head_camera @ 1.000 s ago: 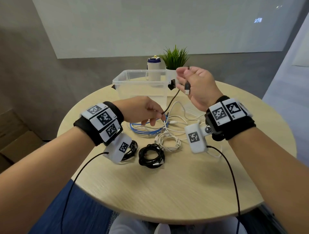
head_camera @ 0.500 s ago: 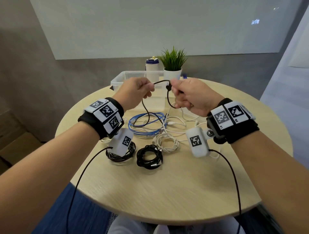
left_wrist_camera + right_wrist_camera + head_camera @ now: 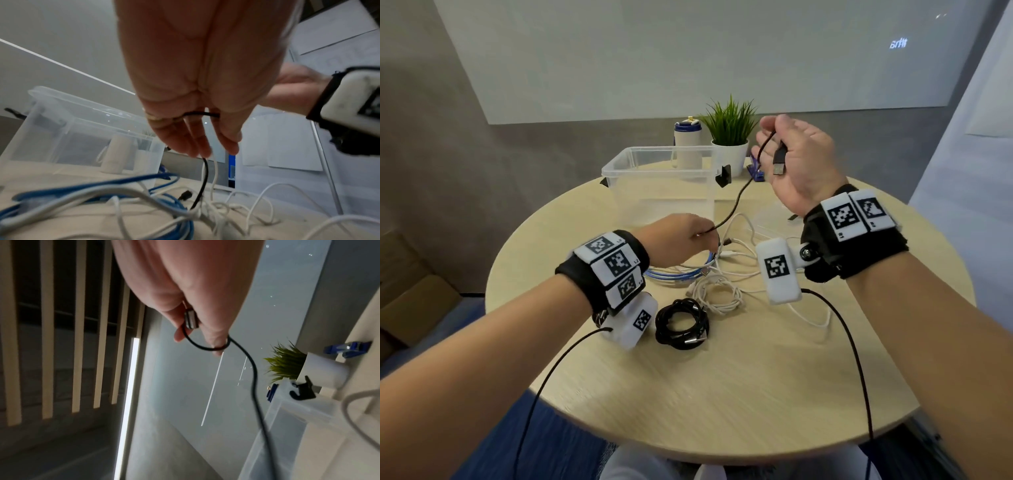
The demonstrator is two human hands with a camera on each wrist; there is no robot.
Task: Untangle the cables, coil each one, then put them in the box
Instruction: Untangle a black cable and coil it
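My right hand [image 3: 787, 154] is raised beside the clear plastic box [image 3: 626, 164] and holds the USB end [image 3: 779, 162] of a thin black cable [image 3: 736, 202], looped over its fingers [image 3: 216, 340]. The cable runs down to my left hand [image 3: 688, 240], which pinches it low over the tangle. In the left wrist view the black cable [image 3: 203, 180] hangs from my fingers [image 3: 197, 142] into the white cables [image 3: 144, 198] and blue cable [image 3: 174, 201]. Two black coils [image 3: 681, 323] and a white coil [image 3: 717, 294] lie on the round table [image 3: 722, 394].
Behind the box stand a white bottle [image 3: 686, 144] and a potted plant [image 3: 729, 133]. A small blue object [image 3: 756, 173] lies near the pot. A transparent lid [image 3: 774, 219] lies on the table right of the tangle. Cardboard boxes [image 3: 407, 294] sit on the floor at the left.
My hands were close together above the box; now the left has dropped to the tangle along the black cable and the right has lifted, USB end hanging from it.
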